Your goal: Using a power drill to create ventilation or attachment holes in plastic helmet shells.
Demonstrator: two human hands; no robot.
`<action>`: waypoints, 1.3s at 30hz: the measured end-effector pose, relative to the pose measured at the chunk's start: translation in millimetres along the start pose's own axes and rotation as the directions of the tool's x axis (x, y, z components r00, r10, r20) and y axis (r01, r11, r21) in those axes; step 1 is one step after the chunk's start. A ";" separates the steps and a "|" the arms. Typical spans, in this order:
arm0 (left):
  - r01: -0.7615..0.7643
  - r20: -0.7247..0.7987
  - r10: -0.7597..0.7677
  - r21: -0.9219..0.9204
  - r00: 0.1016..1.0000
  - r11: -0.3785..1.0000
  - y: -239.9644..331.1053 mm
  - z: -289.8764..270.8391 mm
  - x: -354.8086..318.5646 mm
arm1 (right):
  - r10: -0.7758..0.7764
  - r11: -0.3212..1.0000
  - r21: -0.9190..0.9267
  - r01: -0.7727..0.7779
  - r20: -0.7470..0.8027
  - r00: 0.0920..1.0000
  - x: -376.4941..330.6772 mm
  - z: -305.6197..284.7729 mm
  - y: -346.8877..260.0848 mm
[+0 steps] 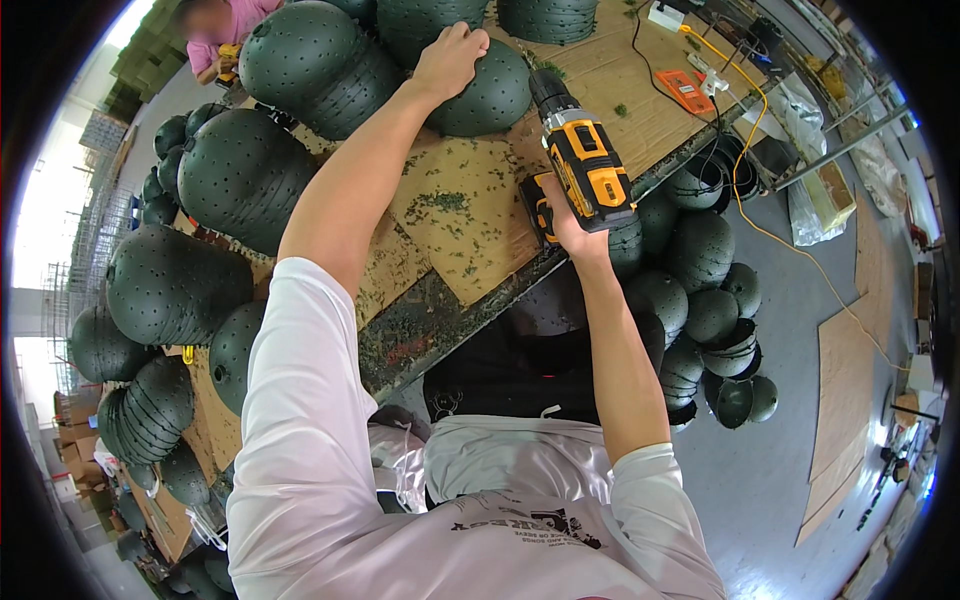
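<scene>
My right hand (570, 222) is wrapped around the handle of a yellow and black cordless drill (590, 165), its chuck pointing away from me. The drill is held over the table's near edge, to the right of a dark green plastic half-sphere (490, 95) dotted with small holes. On top of this dome rests my left hand (452, 62), its fingers curled. Whatever the fingertips may hold is hidden. The dome sits rounded side up on the cardboard-covered table (520, 150), and the drill's tip is apart from it.
Stacks of similar domes (245, 180) line the table's left and far sides. More half-spheres (700, 250) are heaped below the right edge. Green shavings (440, 203) litter the cardboard. A yellow cable (745, 150) trails off right, near an orange tool (685, 92). A person in pink (240, 25) works at far left.
</scene>
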State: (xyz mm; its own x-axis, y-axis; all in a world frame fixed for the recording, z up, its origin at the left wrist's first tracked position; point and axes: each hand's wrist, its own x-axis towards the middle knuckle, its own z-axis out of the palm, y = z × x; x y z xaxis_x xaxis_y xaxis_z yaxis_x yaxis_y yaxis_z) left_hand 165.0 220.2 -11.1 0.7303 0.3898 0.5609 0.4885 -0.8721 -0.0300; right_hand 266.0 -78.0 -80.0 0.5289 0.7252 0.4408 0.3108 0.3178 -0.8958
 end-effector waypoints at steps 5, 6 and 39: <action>-0.059 0.187 0.047 0.060 0.981 0.996 9.8 -11.2 10.2 | 0.008 1.000 -0.019 -0.008 -0.005 1.000 -0.1 -3.1 6.8; -0.062 0.187 0.051 0.055 0.981 0.997 14.0 -13.0 10.8 | 0.009 1.000 -0.024 -0.010 -0.008 1.000 0.2 -4.8 8.3; 0.134 0.372 -0.066 -0.160 0.926 0.978 12.6 -103.7 7.0 | 0.026 1.000 -0.016 -0.026 -0.008 1.000 1.6 -4.7 18.1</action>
State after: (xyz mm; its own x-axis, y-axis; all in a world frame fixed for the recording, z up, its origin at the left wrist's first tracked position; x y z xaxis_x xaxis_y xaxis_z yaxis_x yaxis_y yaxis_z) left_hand 126.7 181.3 78.2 0.8217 0.5285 0.2133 0.4992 -0.8480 0.1781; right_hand 276.2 -73.9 -95.2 0.5433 0.7283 0.4176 0.3090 0.2890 -0.9061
